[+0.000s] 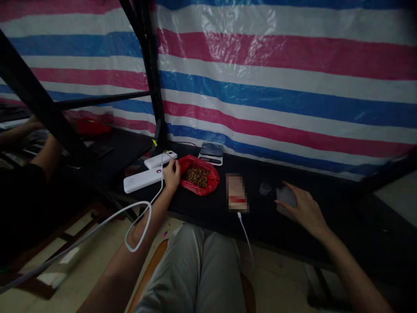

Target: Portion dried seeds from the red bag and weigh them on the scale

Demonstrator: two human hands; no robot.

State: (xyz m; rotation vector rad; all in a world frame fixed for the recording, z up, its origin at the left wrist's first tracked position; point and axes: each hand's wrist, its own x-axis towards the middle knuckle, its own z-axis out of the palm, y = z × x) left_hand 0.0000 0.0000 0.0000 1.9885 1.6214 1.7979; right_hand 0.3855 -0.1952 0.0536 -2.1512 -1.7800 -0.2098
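Observation:
My left hand (172,174) pinches the left edge of a red plastic bag (213,178), which lies open on the black table with small brown pieces (197,177) inside. Two white power banks, one nearer (142,181) and one farther (159,160), lie just left of that hand. On the right, my right hand (304,208) has its fingers around a translucent, greyish container (286,198). A small clear object (265,188) rests left of the container. Between bag and container lies a blurred-out phone (236,191) with a white cable (245,232) plugged in.
A digital scale (211,153) stands behind the bag. Another white cable (107,221) loops over my left forearm. Black metal posts (151,65) rise at the left, before a striped plastic sheet (286,87). Beyond them are another person's arms (48,152) and a red bag (93,127).

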